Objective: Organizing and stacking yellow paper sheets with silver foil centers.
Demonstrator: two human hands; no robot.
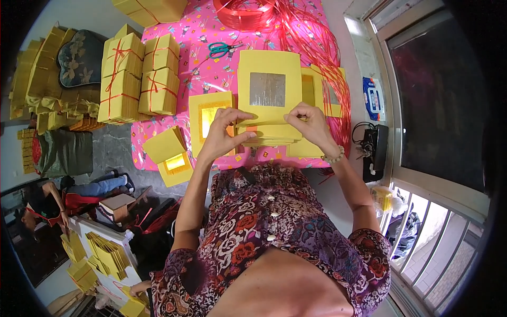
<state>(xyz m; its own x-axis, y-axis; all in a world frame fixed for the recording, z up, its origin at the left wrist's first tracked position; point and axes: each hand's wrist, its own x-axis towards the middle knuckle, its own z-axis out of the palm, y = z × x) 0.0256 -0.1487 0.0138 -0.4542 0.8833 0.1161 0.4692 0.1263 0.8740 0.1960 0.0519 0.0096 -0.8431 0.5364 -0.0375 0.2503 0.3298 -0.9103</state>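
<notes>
In front of me lies a stack of yellow paper sheets, the top one bearing a silver-grey square. At its near edge the paper is bent into a flap, with an orange patch showing at the left. My left hand has its fingers on the paper above this fold and its thumb below, around the edge. My right hand pinches the fold's right part between thumb and curled fingers; a beaded bracelet circles that wrist. Yellow sheets with a gold square lie beside my left hand. More yellow sheets lie under the right.
The pink patterned table cover holds teal-handled scissors, red strapping and tied yellow paper bundles. A folded yellow piece overhangs the near left edge. A barred window stands right; other people handle yellow paper at lower left.
</notes>
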